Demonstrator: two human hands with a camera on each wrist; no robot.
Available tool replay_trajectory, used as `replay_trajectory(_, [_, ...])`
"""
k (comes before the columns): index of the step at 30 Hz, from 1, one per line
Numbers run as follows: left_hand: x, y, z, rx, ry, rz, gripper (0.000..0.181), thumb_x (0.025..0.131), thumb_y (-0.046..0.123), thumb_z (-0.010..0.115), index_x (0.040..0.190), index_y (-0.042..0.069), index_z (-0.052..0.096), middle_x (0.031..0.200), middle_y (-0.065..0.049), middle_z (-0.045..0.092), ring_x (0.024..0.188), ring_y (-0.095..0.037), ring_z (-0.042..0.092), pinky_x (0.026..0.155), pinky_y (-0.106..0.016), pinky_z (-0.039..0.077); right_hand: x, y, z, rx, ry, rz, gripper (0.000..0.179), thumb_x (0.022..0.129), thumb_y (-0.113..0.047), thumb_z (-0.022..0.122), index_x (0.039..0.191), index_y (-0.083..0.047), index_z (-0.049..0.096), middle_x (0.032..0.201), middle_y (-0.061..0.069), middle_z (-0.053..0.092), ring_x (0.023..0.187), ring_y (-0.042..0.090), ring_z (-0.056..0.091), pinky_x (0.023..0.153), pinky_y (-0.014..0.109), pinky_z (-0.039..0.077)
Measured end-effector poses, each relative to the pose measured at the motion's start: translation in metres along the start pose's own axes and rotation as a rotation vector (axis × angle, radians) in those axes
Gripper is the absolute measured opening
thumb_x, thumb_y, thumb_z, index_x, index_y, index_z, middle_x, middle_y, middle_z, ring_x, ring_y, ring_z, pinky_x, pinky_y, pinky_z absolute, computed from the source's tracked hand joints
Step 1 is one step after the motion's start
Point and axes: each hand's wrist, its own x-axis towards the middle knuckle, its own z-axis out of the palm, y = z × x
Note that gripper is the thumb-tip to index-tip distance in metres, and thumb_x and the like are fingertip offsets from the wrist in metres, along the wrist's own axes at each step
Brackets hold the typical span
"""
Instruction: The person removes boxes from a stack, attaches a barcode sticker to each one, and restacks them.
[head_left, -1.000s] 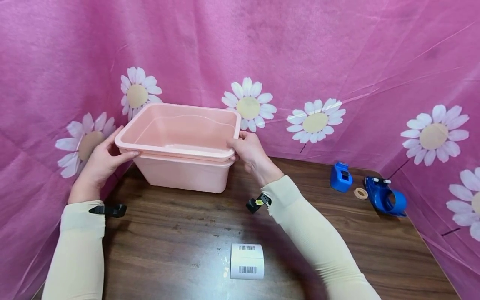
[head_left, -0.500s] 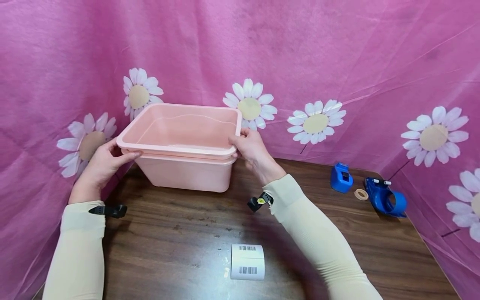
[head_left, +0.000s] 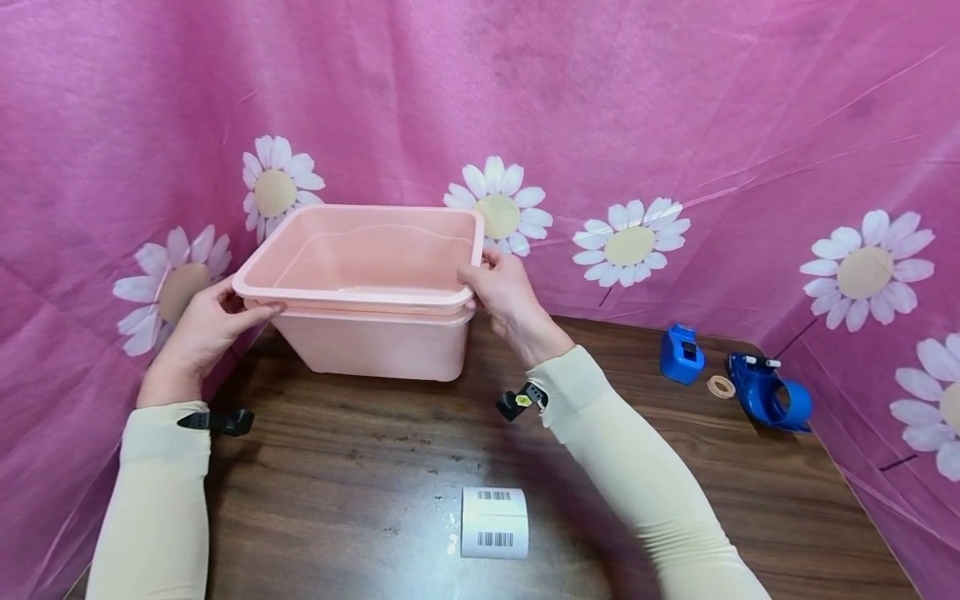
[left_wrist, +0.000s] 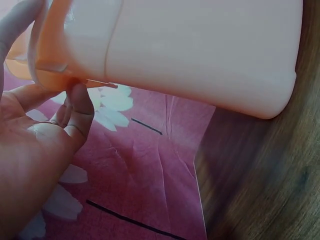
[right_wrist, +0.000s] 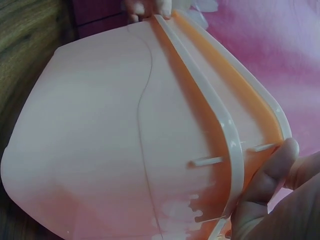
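Note:
Two pink plastic storage bins, one nested in the other, stand at the back left of the table. The upper bin [head_left: 360, 296] shows its hollow inside in the head view, and the lower bin [head_left: 375, 346] shows its front wall. My left hand [head_left: 206, 329] holds the left front corner at the rims, thumb in front. My right hand [head_left: 510, 296] grips the right side near the front corner, its thumb over the upper rim. Both rims show apart in the right wrist view, where the upper rim [right_wrist: 260, 95] lies near my thumb.
A roll of white barcode labels [head_left: 494, 522] lies at the table's front. At the right are a blue plastic piece [head_left: 682, 354], a small tan ring [head_left: 722, 387] and a blue tape dispenser [head_left: 768, 396]. Pink flowered cloth [head_left: 562, 100] hangs behind the table [head_left: 360, 492].
The nested bins have turned slightly, their right end shifting back and a little to the right with my right hand. Both hands keep their hold at the rims.

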Motion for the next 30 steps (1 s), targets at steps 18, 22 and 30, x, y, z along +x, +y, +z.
replay_trajectory(18, [-0.001,0.004,-0.001,0.045,0.042,0.008,0.044,0.098,-0.005,0.08,0.123,0.031,0.076,0.112,0.025,0.076,0.099,0.008,0.066,0.084,-0.003,0.054,-0.008,-0.014,0.003,0.043,0.012,-0.039,0.047,0.093,0.007,0.059,0.139,0.006,0.062,0.079,-0.002,0.053,0.046,0.003,0.049,0.045,0.014,0.045])
replay_trajectory(22, [-0.002,0.006,-0.001,0.111,0.028,0.009,0.045,0.099,-0.003,0.079,0.136,0.022,0.074,0.115,0.03,0.074,0.101,0.011,0.066,0.086,-0.003,0.053,-0.009,-0.014,0.002,0.05,0.003,-0.034,0.046,0.093,0.006,0.059,0.138,0.005,0.063,0.075,-0.003,0.055,0.045,0.004,0.049,0.045,0.014,0.045])
replay_trajectory(30, [-0.001,0.003,0.0,0.225,0.012,0.01,0.049,0.1,0.0,0.08,0.137,0.03,0.07,0.112,0.035,0.072,0.1,0.012,0.065,0.083,-0.003,0.053,-0.008,-0.018,0.001,0.048,-0.004,-0.001,0.044,0.094,0.004,0.058,0.137,0.002,0.063,0.068,-0.003,0.057,0.043,0.004,0.05,0.043,0.016,0.042])
